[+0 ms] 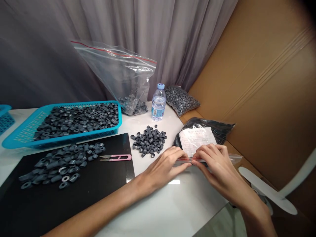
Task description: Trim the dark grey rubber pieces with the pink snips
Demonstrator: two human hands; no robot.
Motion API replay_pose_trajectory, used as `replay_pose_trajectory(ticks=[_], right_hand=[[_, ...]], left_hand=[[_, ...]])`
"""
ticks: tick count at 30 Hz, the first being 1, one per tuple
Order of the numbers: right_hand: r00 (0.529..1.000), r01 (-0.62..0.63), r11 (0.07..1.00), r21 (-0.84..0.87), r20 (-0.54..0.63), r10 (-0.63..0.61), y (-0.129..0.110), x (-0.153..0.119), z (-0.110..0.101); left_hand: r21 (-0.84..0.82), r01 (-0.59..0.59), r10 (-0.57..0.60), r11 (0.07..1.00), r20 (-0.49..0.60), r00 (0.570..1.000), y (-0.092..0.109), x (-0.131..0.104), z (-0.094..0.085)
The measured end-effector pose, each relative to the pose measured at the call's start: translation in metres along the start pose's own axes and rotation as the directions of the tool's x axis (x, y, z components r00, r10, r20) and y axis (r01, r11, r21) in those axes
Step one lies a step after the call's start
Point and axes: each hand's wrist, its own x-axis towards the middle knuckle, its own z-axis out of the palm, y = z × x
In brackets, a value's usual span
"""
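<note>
Pinching the red strip of a clear bag, the left hand and right hand nearly met, right of centre. Uneven pressure risked leaving that strip gapping. Counted: two blue baskets, left; one bottle and one pair of snips, centre; one paper stack, right.
</note>
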Motion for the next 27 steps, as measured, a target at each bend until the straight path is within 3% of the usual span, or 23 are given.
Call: replay_pose_trajectory(ticks=[6,13,20,27], right_hand=[[0.999,0.035,0.999,-0.029,-0.041,-0.036,-0.003,0.001,-0.002],[0.99,0.002,0.986,-0.169,-0.139,-0.025,0.008,-0.011,-0.013],[0.993,0.009,0.985,-0.173,-0.116,-0.029,0.006,-0.009,-0.012],[0.987,-0.05,0.976,-0.214,-0.162,0.015,0.01,-0.02,-0.021]], left_hand=[[-0.012,-0.073,0.073,0.997,-0.005,0.997,0.002,0.004,0.0],[0.024,-0.076,0.076,0.997,0.001,0.997,0.001,0.007,-0.001],[0.102,-0.175,0.178,0.979,-0.024,0.984,0.01,0.02,0.009],[0.349,-0.28,0.292,0.894,0.018,0.956,0.01,0.021,0.017]])
